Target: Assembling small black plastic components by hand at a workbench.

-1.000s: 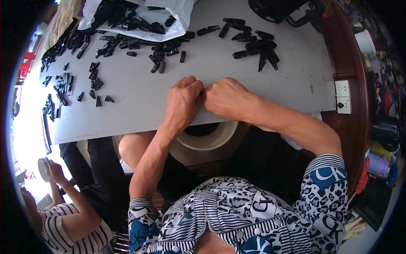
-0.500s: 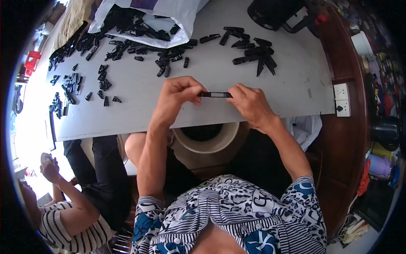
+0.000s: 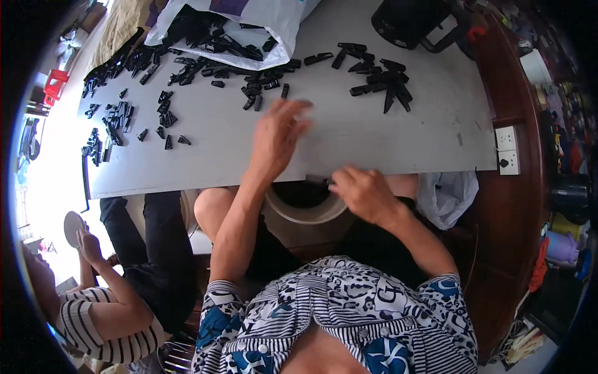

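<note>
My left hand (image 3: 279, 138) is over the table, blurred by motion, its fingers stretched out and apart toward the loose black plastic pieces (image 3: 284, 90). I see nothing in its grasp. At the table's front edge my right hand (image 3: 367, 194) has a small black plastic piece (image 3: 316, 179) at its pinched fingertips. That piece is above the mouth of a pale bucket (image 3: 308, 219), which stands between my knees with a dark inside. Longer black clip-like parts (image 3: 386, 80) lie heaped on the right of the table.
A white plastic bag (image 3: 283, 43) spills black pieces at the back of the table. Small piles (image 3: 118, 118) lie to the left. A black kettle (image 3: 405, 28) stands at the back right. Another person (image 3: 112, 311) sits at the lower left, holding a round object (image 3: 75, 229).
My hands have parted from the black piece they both held. The left went up toward the loose pieces. The right came down over the bucket with the piece.
</note>
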Demonstrator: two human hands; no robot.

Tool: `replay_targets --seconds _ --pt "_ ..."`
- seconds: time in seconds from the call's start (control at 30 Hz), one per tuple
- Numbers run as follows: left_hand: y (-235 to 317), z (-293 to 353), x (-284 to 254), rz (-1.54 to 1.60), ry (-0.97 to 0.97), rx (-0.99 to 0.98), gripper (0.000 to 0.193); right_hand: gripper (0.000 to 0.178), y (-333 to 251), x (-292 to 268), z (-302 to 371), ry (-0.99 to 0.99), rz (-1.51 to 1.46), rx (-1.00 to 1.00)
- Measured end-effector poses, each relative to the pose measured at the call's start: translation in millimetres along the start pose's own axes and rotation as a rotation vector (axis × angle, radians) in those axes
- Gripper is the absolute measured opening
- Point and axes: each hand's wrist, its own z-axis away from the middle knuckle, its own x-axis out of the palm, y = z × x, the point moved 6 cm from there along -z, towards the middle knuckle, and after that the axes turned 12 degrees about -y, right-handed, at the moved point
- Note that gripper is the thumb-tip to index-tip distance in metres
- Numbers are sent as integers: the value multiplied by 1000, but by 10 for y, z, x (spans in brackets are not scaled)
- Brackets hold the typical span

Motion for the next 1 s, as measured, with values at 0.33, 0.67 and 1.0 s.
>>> replay_targets --seconds 0.33,0.67,1.0 --pt "-125 -73 31 -637 149 188 27 27 -51 835 250 -269 25 152" --pt "-172 13 19 -269 22 -106 19 28 1048 -460 -517 149 -74 355" --pt "-83 124 -41 -279 12 -87 30 24 1040 -261 -517 129 -53 438"
